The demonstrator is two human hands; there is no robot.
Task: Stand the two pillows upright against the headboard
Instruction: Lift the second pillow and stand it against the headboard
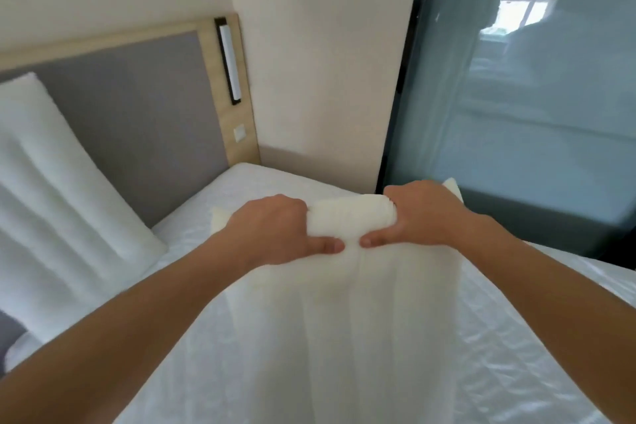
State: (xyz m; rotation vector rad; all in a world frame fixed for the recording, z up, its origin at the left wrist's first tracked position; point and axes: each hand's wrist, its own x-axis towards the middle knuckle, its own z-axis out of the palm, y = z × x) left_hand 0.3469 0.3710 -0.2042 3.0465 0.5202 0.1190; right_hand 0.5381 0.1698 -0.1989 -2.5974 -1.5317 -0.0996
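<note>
No brand, label or writing can be read anywhere in view.

Both hands grip the far edge of the near pillow, side by side and close together. The left hand has its fingers curled over the edge and its thumb pressed on the near face, clamped on the bunched fabric. The right hand does the same, its fingers wrapped over the top and thumb pointing toward the other thumb; the two thumb tips are nearly touching. Between the hands the pillow edge is squeezed into a ribbed roll.

This pillow is white, with long lengthwise ridges, and spreads from the hands toward the viewer over the bed, whose sheet is white and lightly creased. Its two far corners poke out beyond each hand.

The other pillow, also white and channelled, stands tilted at the left, leaning against the grey padded headboard. The headboard's wooden frame carries a light bar and a small switch on its right side.
</note>
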